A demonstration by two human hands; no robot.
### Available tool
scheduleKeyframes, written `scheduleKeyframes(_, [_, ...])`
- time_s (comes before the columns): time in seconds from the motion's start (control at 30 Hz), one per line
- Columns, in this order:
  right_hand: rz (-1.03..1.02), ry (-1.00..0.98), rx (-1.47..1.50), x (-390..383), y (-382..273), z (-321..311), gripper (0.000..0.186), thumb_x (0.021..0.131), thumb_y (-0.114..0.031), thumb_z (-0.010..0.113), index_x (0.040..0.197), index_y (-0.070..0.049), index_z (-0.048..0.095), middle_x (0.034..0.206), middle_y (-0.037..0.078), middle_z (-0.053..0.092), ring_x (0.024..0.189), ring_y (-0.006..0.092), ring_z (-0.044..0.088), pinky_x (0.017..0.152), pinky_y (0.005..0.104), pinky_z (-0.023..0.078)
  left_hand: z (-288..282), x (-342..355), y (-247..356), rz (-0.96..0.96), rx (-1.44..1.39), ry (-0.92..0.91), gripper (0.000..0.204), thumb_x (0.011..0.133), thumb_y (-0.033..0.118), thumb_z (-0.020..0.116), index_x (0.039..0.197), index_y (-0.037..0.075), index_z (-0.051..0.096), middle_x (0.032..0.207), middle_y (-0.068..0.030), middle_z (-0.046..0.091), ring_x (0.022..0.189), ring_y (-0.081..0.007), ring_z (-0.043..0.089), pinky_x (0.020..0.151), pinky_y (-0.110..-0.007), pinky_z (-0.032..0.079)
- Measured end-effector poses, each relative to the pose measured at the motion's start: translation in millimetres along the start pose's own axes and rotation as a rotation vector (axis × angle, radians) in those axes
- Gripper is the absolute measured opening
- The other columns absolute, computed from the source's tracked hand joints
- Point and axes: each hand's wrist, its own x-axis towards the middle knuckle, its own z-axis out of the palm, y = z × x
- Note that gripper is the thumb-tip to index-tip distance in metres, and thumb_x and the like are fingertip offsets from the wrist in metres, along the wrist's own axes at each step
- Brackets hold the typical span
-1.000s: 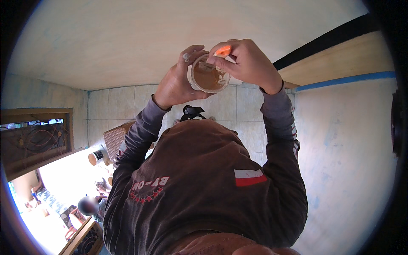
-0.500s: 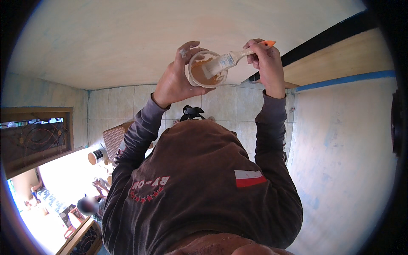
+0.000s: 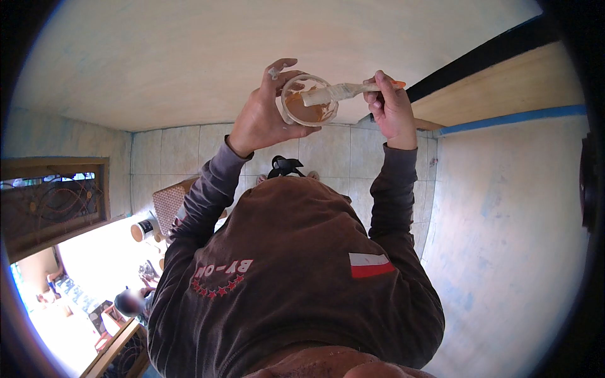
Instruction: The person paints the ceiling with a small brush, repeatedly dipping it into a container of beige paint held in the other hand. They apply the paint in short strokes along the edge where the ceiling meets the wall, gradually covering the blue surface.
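the left hand (image 3: 259, 120) is gripping a round tub (image 3: 310, 124) by its side, with fingers and thumb around it. in the tub there is orange-brown paint (image 3: 306, 114). the right hand (image 3: 393, 112) is closed on the handle of a paintbrush (image 3: 343, 92), whose pale bristles are at the mouth of the tub; i cannot tell if they touch the paint. at the far side is a pale wall (image 3: 189, 75); at left, a bucket (image 3: 144, 230).
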Motion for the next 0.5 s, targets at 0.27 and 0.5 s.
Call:
scheduleKeyframes(0.27, [-0.180,0.104,0.016,-5.1,13.0,7.2,0.044,0.102,-0.044,0.067,0.089,-0.001,0.067,0.072,0.000,0.057,0.060,0.0060,0.049,0.050,0.0201,0.034,1.6,1.2,4.6,-0.013,-0.003,-0.036,0.118,0.063,0.020,0.100,0.152,0.004,0.024,0.139,-0.0230,0.059,0.128,-0.0333,0.062,0.109,-0.046,0.052])
scheduleKeyframes(0.5, [-0.309,0.243,-0.115,-14.6,27.5,-8.6,0.058,0.106,-0.053,0.056,0.083,-0.001,0.066,0.066,0.001,0.056,0.056,0.0065,0.046,0.049,0.0228,0.033,3.9,7.7,19.3,-0.053,-0.008,-0.054,0.115,0.065,0.020,0.099,0.151,0.002,0.024,0.135,-0.0226,0.062,0.125,-0.0340,0.064,0.107,-0.045,0.053])
